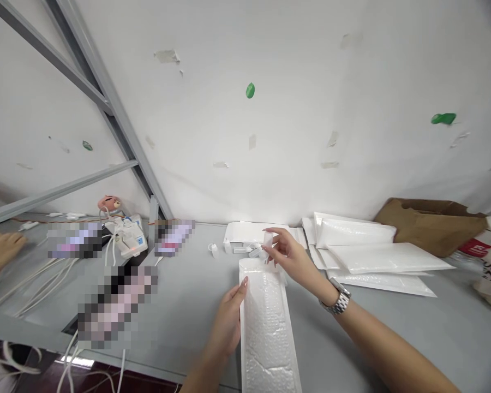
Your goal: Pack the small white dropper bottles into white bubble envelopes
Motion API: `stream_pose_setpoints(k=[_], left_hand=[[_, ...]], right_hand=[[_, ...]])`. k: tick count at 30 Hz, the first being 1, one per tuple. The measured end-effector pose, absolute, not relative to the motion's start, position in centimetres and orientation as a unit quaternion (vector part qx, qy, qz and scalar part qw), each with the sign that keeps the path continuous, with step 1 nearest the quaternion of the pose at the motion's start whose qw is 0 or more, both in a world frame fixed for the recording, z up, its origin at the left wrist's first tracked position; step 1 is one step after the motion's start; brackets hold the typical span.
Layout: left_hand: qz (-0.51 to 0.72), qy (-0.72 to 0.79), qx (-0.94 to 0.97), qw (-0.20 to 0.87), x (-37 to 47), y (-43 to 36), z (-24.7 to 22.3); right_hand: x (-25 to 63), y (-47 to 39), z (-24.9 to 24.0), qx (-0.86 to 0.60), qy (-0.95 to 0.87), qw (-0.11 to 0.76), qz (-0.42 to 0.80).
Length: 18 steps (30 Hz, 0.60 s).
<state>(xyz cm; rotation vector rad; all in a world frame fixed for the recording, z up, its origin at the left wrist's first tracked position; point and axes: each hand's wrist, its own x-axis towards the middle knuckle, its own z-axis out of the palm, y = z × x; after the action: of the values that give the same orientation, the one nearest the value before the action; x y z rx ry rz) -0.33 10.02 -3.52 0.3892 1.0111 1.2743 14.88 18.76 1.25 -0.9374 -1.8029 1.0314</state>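
A long white bubble mailer (pixel 265 327) lies upright in front of me, its top edge pointing at the wall. My left hand (pixel 229 314) grips the mailer's left edge, thumb on top and the other fingers underneath. Above the mailer's top end, my right hand (pixel 284 250) pinches a small whitish translucent piece (pixel 268 238) between thumb and fingers; its exact kind is unclear. Just behind lie several small clear and white plastic pieces (pixel 241 250). A little white bottle-like item with a loop (pixel 213 250) stands to their left.
Several white bubble mailers (pixel 364 256) are piled at right, before a brown paper bag (pixel 429 224). More flat mailers (pixel 245 229) lie by the wall. At left are a power strip (pixel 129 237), cables, blurred phone-like objects and another person's hand (pixel 0 254) beyond a metal frame (pixel 106 103).
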Motion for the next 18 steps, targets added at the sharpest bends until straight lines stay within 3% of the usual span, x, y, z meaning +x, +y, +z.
stream_pose_setpoints(k=[4, 9, 13, 18], left_hand=[[0.560, 0.442, 0.212, 0.668, -0.1, 9.7, -3.2], [0.565, 0.447, 0.231, 0.654, -0.1, 9.5, -2.9], [0.571, 0.450, 0.216, 0.652, -0.1, 9.6, -3.0], [0.580, 0.446, 0.194, 0.653, -0.2, 9.5, -3.0]], right_hand=[[14.2, 18.2, 0.5, -0.403, -0.732, 0.427, 0.345], [14.1, 18.1, 0.0, -0.407, -0.768, 0.373, 0.324], [13.9, 17.7, -0.2, -0.398, -0.780, 0.397, 0.276], [13.5, 17.4, -0.4, -0.365, -0.777, 0.411, 0.305]])
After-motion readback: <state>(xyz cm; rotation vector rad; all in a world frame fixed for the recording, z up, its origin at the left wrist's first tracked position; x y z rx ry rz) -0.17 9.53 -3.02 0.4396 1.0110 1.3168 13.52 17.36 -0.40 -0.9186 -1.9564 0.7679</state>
